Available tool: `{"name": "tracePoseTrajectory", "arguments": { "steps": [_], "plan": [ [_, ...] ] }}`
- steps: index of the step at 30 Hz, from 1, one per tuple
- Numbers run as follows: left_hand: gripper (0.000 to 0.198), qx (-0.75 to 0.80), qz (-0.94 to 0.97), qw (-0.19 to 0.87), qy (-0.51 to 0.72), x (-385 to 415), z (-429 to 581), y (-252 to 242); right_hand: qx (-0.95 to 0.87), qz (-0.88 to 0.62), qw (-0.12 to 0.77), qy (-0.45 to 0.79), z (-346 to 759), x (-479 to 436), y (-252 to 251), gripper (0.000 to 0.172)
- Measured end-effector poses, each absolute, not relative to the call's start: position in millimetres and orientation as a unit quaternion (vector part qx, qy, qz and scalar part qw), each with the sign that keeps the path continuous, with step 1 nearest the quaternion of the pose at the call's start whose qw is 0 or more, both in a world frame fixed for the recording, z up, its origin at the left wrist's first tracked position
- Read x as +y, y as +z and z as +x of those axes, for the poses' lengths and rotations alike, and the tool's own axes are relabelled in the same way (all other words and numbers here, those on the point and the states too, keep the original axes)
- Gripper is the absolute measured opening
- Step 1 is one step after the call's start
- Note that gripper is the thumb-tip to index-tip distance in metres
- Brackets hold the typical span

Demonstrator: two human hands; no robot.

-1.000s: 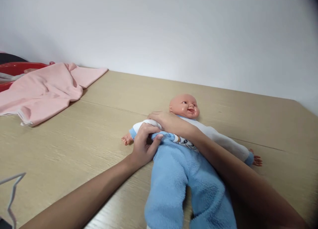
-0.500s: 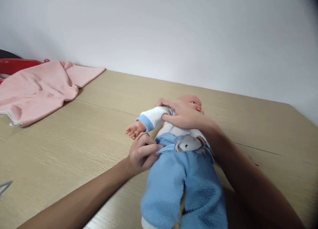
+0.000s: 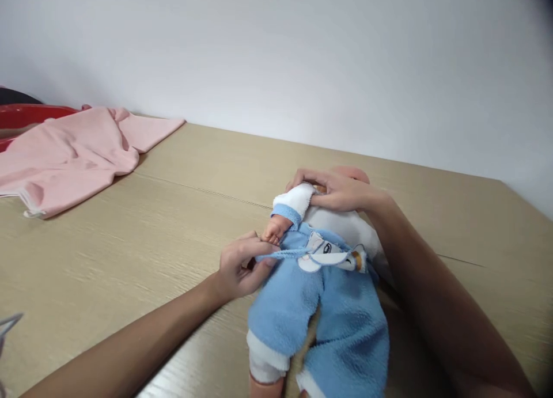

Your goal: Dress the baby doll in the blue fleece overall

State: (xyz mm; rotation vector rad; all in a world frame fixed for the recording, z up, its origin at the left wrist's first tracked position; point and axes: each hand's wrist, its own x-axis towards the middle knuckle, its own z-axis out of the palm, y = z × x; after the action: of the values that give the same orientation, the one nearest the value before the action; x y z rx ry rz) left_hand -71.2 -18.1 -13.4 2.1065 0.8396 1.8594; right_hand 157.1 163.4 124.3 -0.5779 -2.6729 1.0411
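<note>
A baby doll (image 3: 273, 228) in a white top and blue fleecy overalls (image 3: 349, 334) lies on its back on the table, its legs toward me. My left hand (image 3: 245, 264) pinches the edge of the blue overalls at the waist and pulls it out taut to the left, close beside the doll's hand. A grey-and-white animal patch (image 3: 330, 255) on the overalls' front is creased. My right hand (image 3: 334, 189) wraps round the doll's upper arm at the white sleeve (image 3: 294, 201). Most of the doll's head (image 3: 352, 173) is hidden behind that hand.
A pink cloth (image 3: 82, 150) lies crumpled at the left of the wooden table (image 3: 181, 237), partly over something red (image 3: 34, 116). A pale wall (image 3: 276, 64) runs along the back. A thin grey object (image 3: 9, 323) shows at the left edge.
The doll's sleeved arm has bent inward to the right, its hand now above my left fingers. My right hand has shifted right, covering the doll's face. The overalls' edge is stretched and the patch is folded.
</note>
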Motion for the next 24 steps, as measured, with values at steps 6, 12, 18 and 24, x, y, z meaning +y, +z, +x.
{"name": "tracePoseTrajectory", "arguments": {
  "steps": [6, 12, 18, 24],
  "plan": [
    [0.022, 0.362, 0.492, 0.293, 0.736, -8.8, -65.0, -8.0, -0.909, -0.178, 0.101, 0.364, 144.5, 155.6, 113.6, 0.019],
    [0.037, 0.313, 0.496, 0.555, 0.59, 15.4, -102.4, 29.0, -0.907, -0.153, 0.067, 0.387, 138.0, 154.9, 104.5, 0.021],
    [0.039, 0.345, 0.515, 0.583, 0.525, 38.1, -113.8, 44.1, -0.909, -0.11, 0.05, 0.398, 129.6, 144.6, 107.2, 0.024],
    [0.043, 0.365, 0.517, 0.564, 0.531, 58.0, -103.3, 32.7, -0.906, -0.091, 0.043, 0.411, 129.0, 143.1, 111.2, 0.034]
  ]
}}
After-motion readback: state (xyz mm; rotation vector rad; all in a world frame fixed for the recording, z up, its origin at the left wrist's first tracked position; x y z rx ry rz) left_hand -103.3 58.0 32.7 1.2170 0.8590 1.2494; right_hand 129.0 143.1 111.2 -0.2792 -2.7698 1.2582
